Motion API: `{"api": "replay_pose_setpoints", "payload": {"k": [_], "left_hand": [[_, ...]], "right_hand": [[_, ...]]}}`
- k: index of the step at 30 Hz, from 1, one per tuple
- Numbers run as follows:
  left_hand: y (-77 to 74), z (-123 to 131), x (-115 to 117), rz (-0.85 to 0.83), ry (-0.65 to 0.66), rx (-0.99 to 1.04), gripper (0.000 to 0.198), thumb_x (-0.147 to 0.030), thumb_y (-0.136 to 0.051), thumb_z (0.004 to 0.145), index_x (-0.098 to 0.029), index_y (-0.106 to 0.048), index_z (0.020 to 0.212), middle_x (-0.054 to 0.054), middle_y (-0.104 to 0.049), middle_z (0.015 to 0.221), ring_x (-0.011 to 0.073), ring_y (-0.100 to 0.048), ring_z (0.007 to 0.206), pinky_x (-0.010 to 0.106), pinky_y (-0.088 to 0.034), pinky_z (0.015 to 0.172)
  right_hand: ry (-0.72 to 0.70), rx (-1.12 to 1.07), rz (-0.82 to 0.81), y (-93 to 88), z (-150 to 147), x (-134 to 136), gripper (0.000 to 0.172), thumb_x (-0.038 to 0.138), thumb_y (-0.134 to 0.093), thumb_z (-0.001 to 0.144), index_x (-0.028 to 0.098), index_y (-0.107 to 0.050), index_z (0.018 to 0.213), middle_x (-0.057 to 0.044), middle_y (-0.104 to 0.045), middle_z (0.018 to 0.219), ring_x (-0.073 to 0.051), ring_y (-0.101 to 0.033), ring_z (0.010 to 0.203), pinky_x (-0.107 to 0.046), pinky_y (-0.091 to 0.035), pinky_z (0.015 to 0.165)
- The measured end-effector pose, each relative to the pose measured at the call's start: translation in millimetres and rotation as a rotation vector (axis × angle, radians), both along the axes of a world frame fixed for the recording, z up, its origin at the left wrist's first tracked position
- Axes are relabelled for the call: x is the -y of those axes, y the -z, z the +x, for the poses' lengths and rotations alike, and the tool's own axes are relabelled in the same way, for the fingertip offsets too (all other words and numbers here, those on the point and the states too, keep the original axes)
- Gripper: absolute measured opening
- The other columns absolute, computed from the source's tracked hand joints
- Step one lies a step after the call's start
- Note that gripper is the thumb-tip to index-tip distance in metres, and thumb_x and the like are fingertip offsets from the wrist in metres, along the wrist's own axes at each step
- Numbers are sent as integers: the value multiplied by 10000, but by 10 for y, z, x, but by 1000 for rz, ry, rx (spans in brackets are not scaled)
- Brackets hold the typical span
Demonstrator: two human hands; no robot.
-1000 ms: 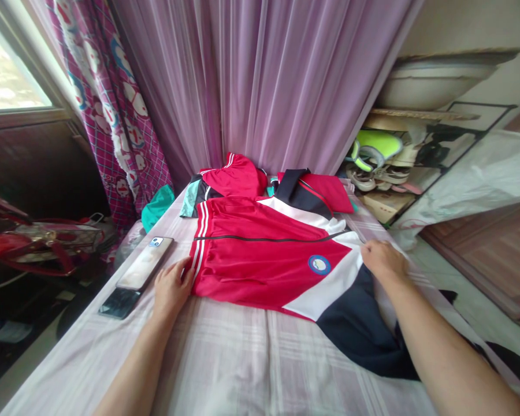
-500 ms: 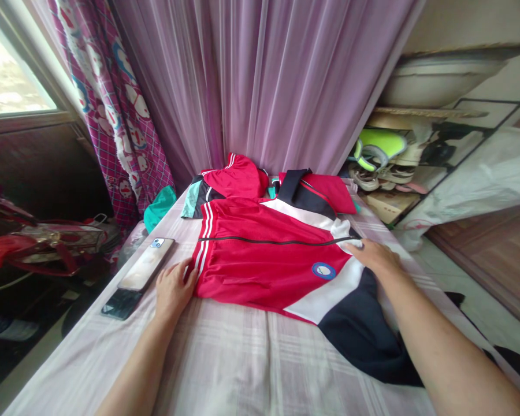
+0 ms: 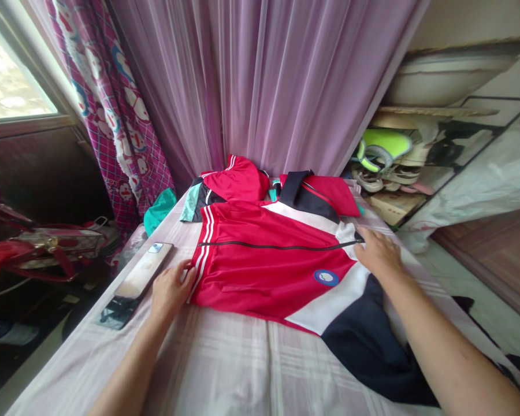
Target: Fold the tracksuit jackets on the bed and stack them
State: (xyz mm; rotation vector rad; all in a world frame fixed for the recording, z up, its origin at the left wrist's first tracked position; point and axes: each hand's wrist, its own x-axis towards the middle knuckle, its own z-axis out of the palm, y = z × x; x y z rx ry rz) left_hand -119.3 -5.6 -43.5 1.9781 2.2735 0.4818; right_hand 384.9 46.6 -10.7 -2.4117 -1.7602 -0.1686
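Note:
A red, white and dark navy zip jacket lies flat across the sheet, its front up and its zip closed, with a round blue badge on the chest. At the striped hem on the left, my left hand is closed on the edge, thumb on top. My right hand grips the collar end on the right, its fingers partly hidden under the cloth. One navy sleeve runs toward me beneath my right forearm; the other is folded over at the far side.
A phone and a dark flat object lie left of my left hand. Behind the jacket are a red garment and a folded red one. A purple curtain hangs behind; a shoe rack stands right.
The view has shifted slightly, and the jacket sits a little lower in the picture. Both hands stay at the hem and the collar.

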Motion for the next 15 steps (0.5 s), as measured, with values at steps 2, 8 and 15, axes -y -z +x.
{"api": "replay_pose_setpoints", "payload": {"k": [2,8,15], "left_hand": [[-72,-9,-160,-46,-9,9,456,-501,-434,906,-231,-659,1196,65,-764,964,236,-700,876,328,-499,793],[-180,-14,-910,-114,24,40,564,-533,-444,890,-162,-597,1287,130,-704,1212,253,-692,999,329,-511,843],[-333,45,-1766,-7,39,-30,606,-556,-494,871,-152,-578,1315,163,-664,1274,291,-638,1146,348,-494,917]], "right_hand": [[-87,8,55,-49,-104,-79,461,242,-458,872,199,-583,1314,-129,-593,1350,-312,-536,1212,-423,-420,1002],[-142,-99,39,-329,-458,-535,454,261,-453,903,184,-574,1333,-94,-701,1183,-254,-617,1115,-340,-449,957],[-301,-82,-24,-755,-1075,-1339,507,357,-446,939,290,-470,1442,-80,-704,1209,-268,-650,1089,-367,-487,888]]}}
